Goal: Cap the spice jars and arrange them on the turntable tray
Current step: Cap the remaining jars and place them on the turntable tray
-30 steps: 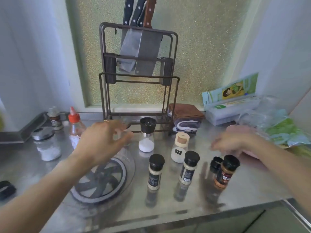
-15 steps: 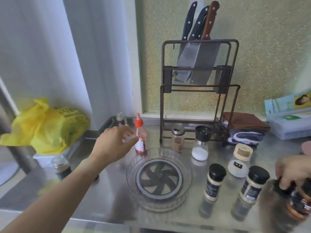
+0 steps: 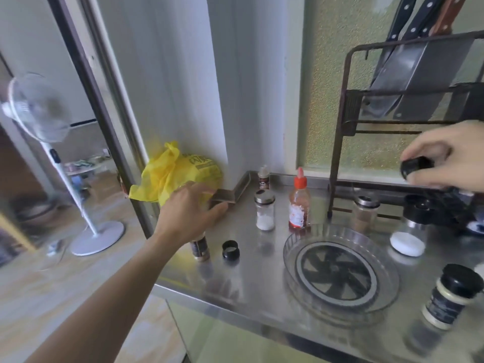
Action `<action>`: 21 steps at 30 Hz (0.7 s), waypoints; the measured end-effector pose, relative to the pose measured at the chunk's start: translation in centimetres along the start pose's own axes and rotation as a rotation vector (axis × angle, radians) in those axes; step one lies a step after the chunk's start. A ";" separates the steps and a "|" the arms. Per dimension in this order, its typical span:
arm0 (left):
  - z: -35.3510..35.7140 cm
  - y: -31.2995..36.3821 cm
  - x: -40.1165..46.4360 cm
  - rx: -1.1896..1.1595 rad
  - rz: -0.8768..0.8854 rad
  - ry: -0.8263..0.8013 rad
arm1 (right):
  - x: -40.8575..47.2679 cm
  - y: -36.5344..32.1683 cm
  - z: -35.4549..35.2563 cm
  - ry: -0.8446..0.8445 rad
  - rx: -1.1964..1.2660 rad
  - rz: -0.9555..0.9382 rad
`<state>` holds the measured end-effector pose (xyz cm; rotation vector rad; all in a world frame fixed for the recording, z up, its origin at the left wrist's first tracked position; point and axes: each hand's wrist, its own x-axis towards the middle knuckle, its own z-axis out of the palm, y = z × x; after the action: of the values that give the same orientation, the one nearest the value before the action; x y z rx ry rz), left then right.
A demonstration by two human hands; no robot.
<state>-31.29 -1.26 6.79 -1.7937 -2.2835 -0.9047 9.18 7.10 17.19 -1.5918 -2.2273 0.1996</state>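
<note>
Head view: brushed steel desk (image 3: 262, 281) carries a round clear plastic turntable tray (image 3: 340, 271), empty. Left hand (image 3: 188, 213) curls over an uncapped dark spice jar (image 3: 200, 248); its ringlike black cap (image 3: 231, 249) lies beside. Right hand (image 3: 450, 158) pinches another black cap (image 3: 415, 166).

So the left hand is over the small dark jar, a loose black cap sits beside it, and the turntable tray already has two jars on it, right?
Not quite. The head view shows the turntable tray holding no jars. The rest stands: the left hand is over the small dark jar, with the loose black cap beside it.
</note>
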 end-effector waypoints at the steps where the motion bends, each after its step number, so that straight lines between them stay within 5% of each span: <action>1: -0.3 -0.9 -0.3 -0.011 -0.026 -0.010 | 0.3 -2.8 0.7 -0.008 0.025 -0.026; 5: -0.3 -4.2 -2.2 -0.131 -0.180 -0.079 | -0.5 -11.3 7.6 -0.151 0.127 -0.220; 10: 2.5 -7.3 -3.8 -0.360 -0.352 -0.134 | 0.7 -17.1 15.1 -0.198 0.346 -0.144; 21: 2.7 -5.4 -5.3 -0.569 -0.159 0.085 | 0.5 -18.1 18.3 -0.210 0.610 -0.108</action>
<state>-33.87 -5.13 0.21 -1.7094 -2.2909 -1.7665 -14.06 3.34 6.72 -1.1532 -2.0997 0.9492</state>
